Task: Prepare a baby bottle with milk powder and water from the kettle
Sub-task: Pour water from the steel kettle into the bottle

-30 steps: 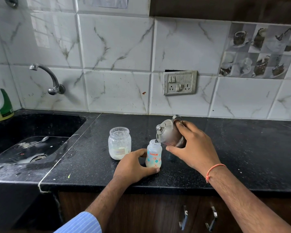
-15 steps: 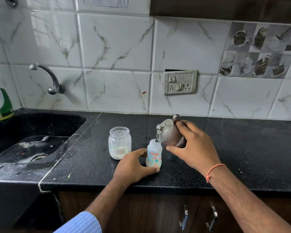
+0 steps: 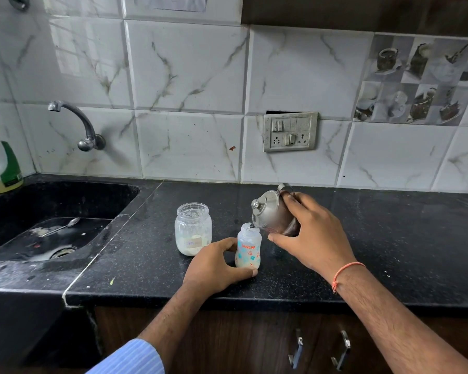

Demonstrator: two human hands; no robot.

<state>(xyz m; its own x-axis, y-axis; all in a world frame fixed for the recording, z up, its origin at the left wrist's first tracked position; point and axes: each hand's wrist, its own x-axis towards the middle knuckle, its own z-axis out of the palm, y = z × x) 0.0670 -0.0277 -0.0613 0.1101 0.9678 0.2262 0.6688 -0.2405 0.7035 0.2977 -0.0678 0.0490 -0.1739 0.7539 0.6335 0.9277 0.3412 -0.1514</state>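
I grip kettle in right hand, tipped, spout over bottle mouth. Left hand curls round bottle base on counter. Bottle looks light, tippy; steady low.

A spoon is seen in the black sink at nine o'clock; a switchboard is mounted at twelve o'clock.

I see the baby bottle upright on the black counter, open-topped, printed, milky at the base. The steel kettle is tilted above it, lid on, spout at the bottle mouth. The powder jar stands just left, lidless, part full.
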